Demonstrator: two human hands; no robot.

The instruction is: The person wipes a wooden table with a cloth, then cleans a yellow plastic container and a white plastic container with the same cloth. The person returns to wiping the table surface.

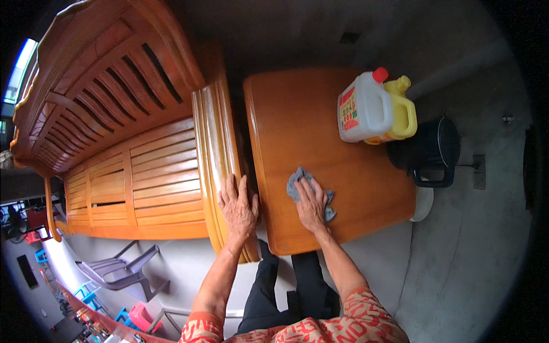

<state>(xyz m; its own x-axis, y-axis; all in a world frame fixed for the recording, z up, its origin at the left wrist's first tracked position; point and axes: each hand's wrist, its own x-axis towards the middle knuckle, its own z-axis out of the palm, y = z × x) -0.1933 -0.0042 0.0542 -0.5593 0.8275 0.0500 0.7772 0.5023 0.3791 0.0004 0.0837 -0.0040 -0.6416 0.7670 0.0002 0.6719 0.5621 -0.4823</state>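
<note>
My right hand (pixel 312 206) presses a crumpled grey cloth (pixel 294 184) onto the top of a wooden table (pixel 297 126). The cloth sticks out past the fingers on both sides. To the left, my left hand (pixel 237 207) rests palm down on the wide armrest (pixel 216 148) of a wooden bench, its fingers outstretched and holding nothing. A narrow dark gap separates armrest and table.
A white jug (pixel 369 111) with a red cap and a yellow jug (pixel 405 117) stand at the table's far right. Beyond them is a dark handled vessel (pixel 432 148). The slatted bench (pixel 163 166) fills the left; a grey plastic chair (pixel 126 271) stands before it.
</note>
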